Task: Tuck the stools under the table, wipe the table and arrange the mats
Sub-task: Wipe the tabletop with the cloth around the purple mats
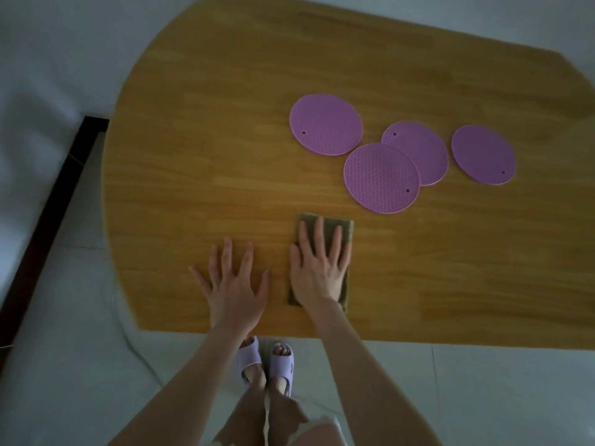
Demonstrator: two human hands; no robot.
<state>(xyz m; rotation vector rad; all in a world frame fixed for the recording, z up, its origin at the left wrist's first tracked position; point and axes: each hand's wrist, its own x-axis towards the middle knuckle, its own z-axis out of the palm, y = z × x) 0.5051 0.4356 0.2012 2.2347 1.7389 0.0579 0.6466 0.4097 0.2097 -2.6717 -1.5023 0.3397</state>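
Wooden table (225, 123), seen from above; no stools are in view.

Left hand (233, 284): flat on the bare tabletop near the front edge, at about 7 o'clock from the table's centre, fingers spread wide, holding nothing. Judged to be a brace.

Right hand (317, 268): just beside the left, at about 6 o'clock, palm down with fingers straight and slightly fanned, pressing on a folded olive-green cloth (344, 230). The cloth shows beyond the fingertips and along the hand's right side.

Four round purple silicone mats lie at roughly 1 to 2 o'clock from the cloth: the left mat (325, 124) alone, the front mat (381, 178) overlapping the middle mat (421, 149), and the right mat (483, 154) apart.

Assessment: wiping is in hand; the mats are not yet arranged. Recommended practice: keep even palm pressure so the fold stays flat, work in overlapping passes, and lift or shift the mats before wiping their area, so that no patch beneath them is missed.
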